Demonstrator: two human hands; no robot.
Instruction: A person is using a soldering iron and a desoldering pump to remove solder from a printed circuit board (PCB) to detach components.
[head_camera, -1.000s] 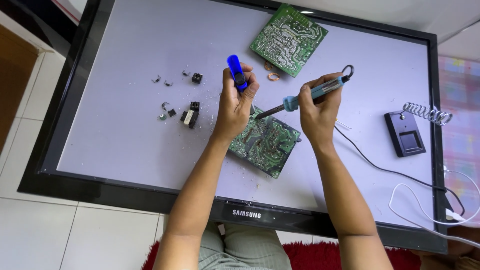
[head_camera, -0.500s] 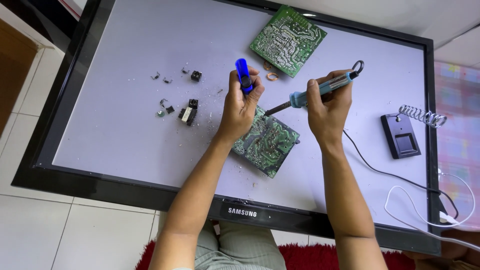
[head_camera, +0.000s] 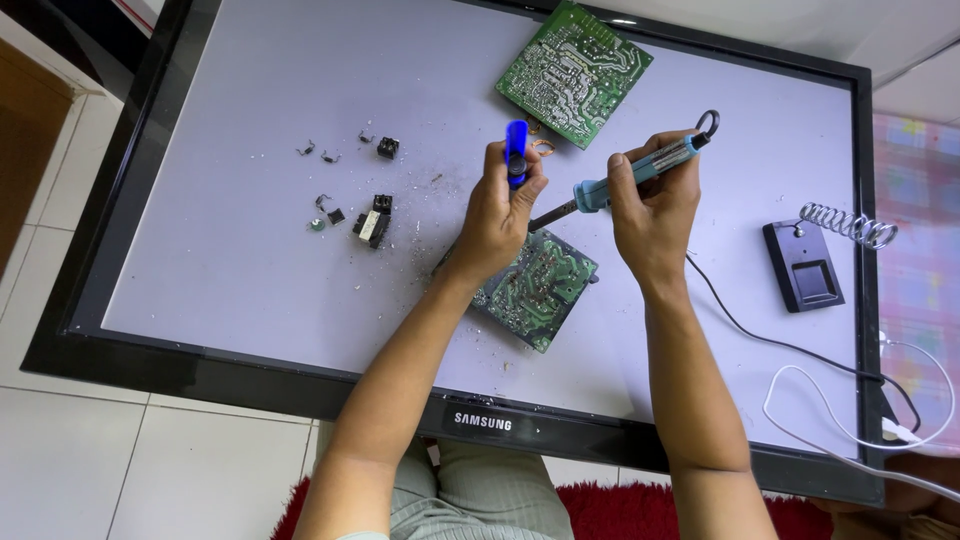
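Note:
My left hand (head_camera: 497, 222) grips a blue desoldering pump (head_camera: 516, 150), held upright over a green circuit board (head_camera: 535, 288) that lies on a flat white screen panel (head_camera: 230, 250). My right hand (head_camera: 655, 205) holds a soldering iron (head_camera: 630, 175) with a teal handle. Its dark tip angles down to the left, towards the board's top edge and close to my left hand's fingers. The board is partly hidden under my left hand.
A second green circuit board (head_camera: 574, 72) lies at the panel's far edge. Small loose components (head_camera: 370, 222) and solder bits are scattered to the left. A black iron stand with a coil (head_camera: 808, 262) sits at the right, with black and white cables (head_camera: 850, 385) trailing off.
Both hands lifted slightly up the view; the soldering iron's tip moved off the board surface towards its top edge, and the pump rose with my left hand.

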